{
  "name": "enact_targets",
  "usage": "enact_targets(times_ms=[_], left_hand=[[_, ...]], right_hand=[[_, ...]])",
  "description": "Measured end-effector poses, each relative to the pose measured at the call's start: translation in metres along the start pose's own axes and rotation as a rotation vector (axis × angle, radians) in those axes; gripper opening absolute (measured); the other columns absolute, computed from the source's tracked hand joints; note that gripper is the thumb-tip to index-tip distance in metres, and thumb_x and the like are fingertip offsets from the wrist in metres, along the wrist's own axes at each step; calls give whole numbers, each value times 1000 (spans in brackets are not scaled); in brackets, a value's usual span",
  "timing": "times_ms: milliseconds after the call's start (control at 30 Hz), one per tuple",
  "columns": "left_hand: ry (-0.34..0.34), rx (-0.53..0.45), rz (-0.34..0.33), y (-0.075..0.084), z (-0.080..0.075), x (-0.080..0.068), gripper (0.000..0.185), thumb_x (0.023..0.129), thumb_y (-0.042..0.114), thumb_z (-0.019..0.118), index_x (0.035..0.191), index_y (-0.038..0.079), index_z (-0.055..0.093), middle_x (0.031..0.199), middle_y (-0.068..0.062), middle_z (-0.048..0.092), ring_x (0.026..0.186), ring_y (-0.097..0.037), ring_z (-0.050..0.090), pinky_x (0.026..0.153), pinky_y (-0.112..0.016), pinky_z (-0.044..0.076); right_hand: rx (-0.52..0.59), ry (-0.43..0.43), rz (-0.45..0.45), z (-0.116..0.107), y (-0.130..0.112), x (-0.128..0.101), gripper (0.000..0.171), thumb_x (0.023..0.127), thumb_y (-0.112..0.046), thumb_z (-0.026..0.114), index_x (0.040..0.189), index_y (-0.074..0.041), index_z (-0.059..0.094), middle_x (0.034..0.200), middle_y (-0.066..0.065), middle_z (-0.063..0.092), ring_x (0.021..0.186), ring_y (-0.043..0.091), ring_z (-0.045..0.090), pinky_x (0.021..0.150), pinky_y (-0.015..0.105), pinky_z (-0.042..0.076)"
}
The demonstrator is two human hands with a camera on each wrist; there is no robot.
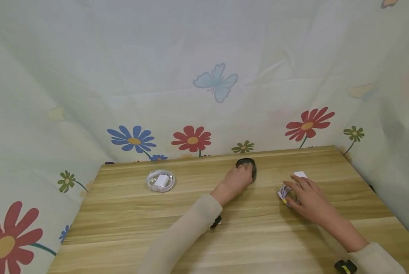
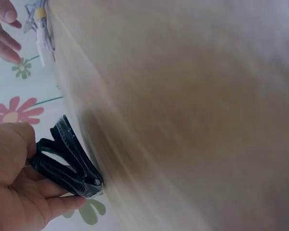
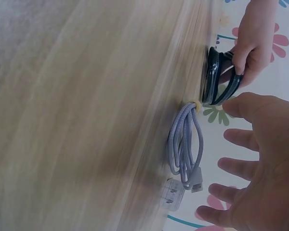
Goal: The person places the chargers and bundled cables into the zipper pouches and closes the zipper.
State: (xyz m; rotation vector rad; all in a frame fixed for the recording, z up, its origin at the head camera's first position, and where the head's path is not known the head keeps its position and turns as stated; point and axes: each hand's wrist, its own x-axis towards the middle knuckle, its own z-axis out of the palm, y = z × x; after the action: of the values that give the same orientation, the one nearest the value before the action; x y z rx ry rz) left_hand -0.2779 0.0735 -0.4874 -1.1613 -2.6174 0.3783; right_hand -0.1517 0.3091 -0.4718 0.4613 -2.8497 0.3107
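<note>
- A wooden table (image 1: pixel 156 228) stands before a flowered cloth backdrop (image 1: pixel 190 95).
- Left hand (image 1: pixel 237 177) grips a coiled black cable (image 1: pixel 250 166) at the far middle.
- Right hand (image 1: pixel 308 198), fingers spread, hovers over a bundled lilac cable (image 3: pixel 185 144) lying just beneath.
- A white plug (image 1: pixel 300 174) lies just beyond.

This looks like a small staged recording booth rather than a lived-in room. A wood-grain worktop (image 1: pixel 245 236) sits boxed in by pale printed cloth (image 1: pixel 177 76) hung as a backdrop behind it and down both its sides, with creases showing. The cloth carries red and blue daisies along the worktop's far edge and a light blue butterfly (image 1: pixel 216 82) above them. No furniture or walls show beyond the cloth. On the worktop lie only small electronics: a white charger in a clear round case (image 1: pixel 160 180) near its far left, and bundled cables nearer its middle.
</note>
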Motion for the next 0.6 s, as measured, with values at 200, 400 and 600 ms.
enact_targets(times_ms=[200,400,600], left_hand=[[-27,-284,-131,1,-3,-4,64,106,28,56,156,-2,29,125,-15,67,87,-21,72,76,-36,61],[-14,-511,-156,-3,-6,-4,61,106,22,55,160,13,28,140,-15,58,106,-27,70,71,-35,61],[-82,-545,-146,-4,-9,-6,49,108,24,46,157,23,41,150,-8,52,121,-27,63,86,-38,59]], right_hand=[[5,-9,16,3,2,-2,50,89,-23,78,132,-2,64,143,30,50,125,54,48,94,74,42],[18,-13,20,6,4,-3,49,89,-22,78,132,-2,64,144,29,49,126,52,47,93,74,42],[15,9,-29,7,-2,3,47,89,-21,78,131,-3,65,141,28,52,125,52,49,95,71,43]])
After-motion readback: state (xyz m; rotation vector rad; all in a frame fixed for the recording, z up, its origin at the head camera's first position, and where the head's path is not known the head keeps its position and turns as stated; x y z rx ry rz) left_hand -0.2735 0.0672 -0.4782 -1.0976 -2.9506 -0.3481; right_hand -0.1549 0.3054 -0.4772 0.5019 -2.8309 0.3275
